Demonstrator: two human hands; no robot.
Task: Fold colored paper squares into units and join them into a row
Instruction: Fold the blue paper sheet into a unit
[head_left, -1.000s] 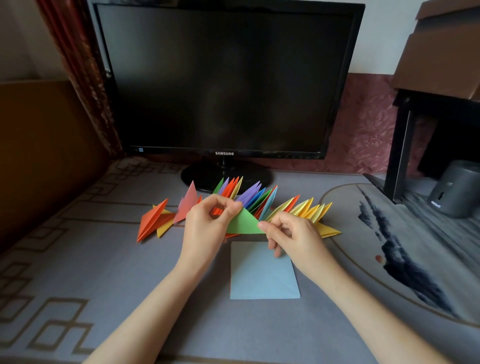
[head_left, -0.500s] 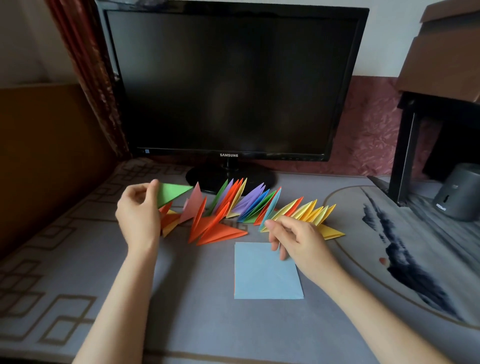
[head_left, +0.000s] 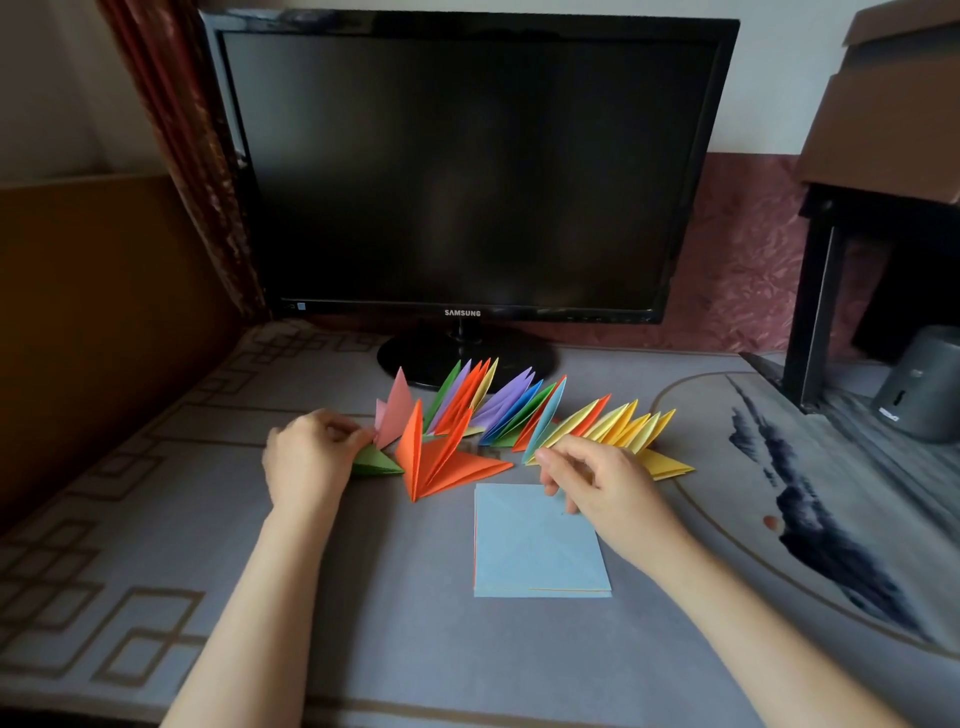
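Row of folded units (head_left: 519, 410) fans across the table (head_left: 415, 649) at twelve o'clock from the blue square (head_left: 535, 551), which lies flat and unfolded with an orange edge showing beneath it. The left hand (head_left: 306, 457), raised at the row's nine o'clock end half a second ago with the green unit aloft, is now down on the surface. Its fingers curl round the green unit (head_left: 376, 460), whose point lies flat toward three o'clock, close against the orange units (head_left: 447, 457) and just in front of the pink unit (head_left: 397, 410). A second ago both hands held that green piece over the blue square. I judge the folding finished and the joining begun: the green unit has reached the end where it should slot in, but does not look tucked in yet. The right hand (head_left: 597, 478) has barely shifted, at the blue square's one o'clock corner, fingers loosely bent, fingertips (head_left: 543, 457) against the row's base; whether they pinch a unit I cannot tell.
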